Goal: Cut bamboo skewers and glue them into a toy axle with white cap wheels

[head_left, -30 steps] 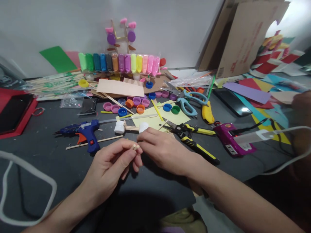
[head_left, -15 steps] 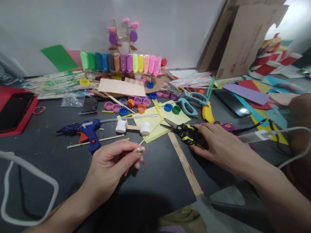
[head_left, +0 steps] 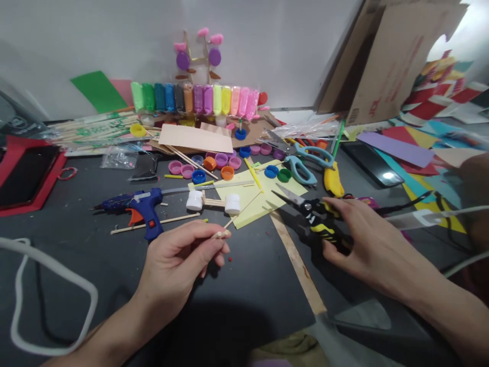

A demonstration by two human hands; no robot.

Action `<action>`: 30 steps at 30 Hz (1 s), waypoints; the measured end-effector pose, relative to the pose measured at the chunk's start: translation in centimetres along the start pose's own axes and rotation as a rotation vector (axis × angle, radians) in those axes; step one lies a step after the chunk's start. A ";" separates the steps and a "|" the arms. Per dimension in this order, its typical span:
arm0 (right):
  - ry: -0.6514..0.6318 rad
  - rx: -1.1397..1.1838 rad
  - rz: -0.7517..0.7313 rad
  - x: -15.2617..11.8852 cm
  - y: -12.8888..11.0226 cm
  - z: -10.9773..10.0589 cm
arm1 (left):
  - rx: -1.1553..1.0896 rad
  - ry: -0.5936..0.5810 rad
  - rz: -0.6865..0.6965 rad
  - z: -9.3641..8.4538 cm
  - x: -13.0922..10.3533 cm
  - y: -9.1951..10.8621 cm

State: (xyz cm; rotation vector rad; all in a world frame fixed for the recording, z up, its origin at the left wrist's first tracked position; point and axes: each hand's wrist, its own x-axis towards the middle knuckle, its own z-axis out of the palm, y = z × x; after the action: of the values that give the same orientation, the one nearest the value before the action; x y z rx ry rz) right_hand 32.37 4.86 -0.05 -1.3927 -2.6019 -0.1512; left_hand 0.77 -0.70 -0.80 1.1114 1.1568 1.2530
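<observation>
My left hand is closed in a pinch on short thin wooden sticks, whose cut ends show at the fingertips. My right hand grips snips with black and yellow handles. Their pointed blades are apart and aim left, over the table, beside a yellow paper sheet. Behind my left fingers, two white cylinders are joined by short sticks. One thin stick lies slanting across the paper. The far fingers of my left hand are partly hidden.
A blue glue gun lies left of centre. Coloured bottle caps, blue-handled scissors and a yellow cutter lie farther back. Clay packs line the wall. A white cable loops at left; a phone lies right.
My right hand has moved right and slightly nearer with the snips, whose blades are now wider apart. My left hand holds the sticks nearly as before. The view has shifted slightly.
</observation>
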 end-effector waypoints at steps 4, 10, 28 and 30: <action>0.073 0.176 0.032 0.7 -2.3 -1.0 | 0.047 0.018 0.031 -0.1 0.1 0.0; -0.001 0.550 -0.282 4.5 -6.8 -0.1 | 0.145 0.080 0.137 -0.4 0.1 -0.3; -0.149 0.554 -0.394 7.1 -7.6 1.2 | 0.597 -0.021 0.479 -1.8 1.0 -0.3; -0.148 0.538 -0.392 6.9 -7.6 1.4 | 0.636 -0.010 0.487 -1.8 1.0 -0.3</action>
State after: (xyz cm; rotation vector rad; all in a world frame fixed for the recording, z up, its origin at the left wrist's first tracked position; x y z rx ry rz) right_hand 22.19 6.52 0.01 -0.7316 -2.7090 0.5768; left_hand -1.05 0.24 -1.35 1.9594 1.3702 1.2593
